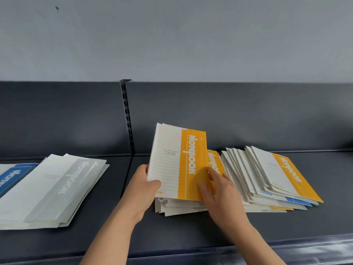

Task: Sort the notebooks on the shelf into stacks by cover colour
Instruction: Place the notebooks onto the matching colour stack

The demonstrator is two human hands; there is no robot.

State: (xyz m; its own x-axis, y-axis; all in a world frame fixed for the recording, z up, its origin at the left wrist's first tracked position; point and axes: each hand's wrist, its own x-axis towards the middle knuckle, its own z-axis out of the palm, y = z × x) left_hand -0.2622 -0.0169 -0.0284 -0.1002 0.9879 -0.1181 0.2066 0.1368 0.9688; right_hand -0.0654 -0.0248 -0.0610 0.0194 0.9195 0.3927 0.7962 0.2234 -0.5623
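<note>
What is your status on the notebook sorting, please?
Left hand grips the tilted yellow-banded white paper notebook; right hand pinches its yellow edge. Mixed fanned pile of notebooks waits right. Nothing blocking.

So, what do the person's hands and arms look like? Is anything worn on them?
Both are bare. The left hand and right hand have no gloves and no rings that I can see. The left forearm and right forearm show no sleeve, watch or bracelet up to the bottom edge of the picture.
</note>
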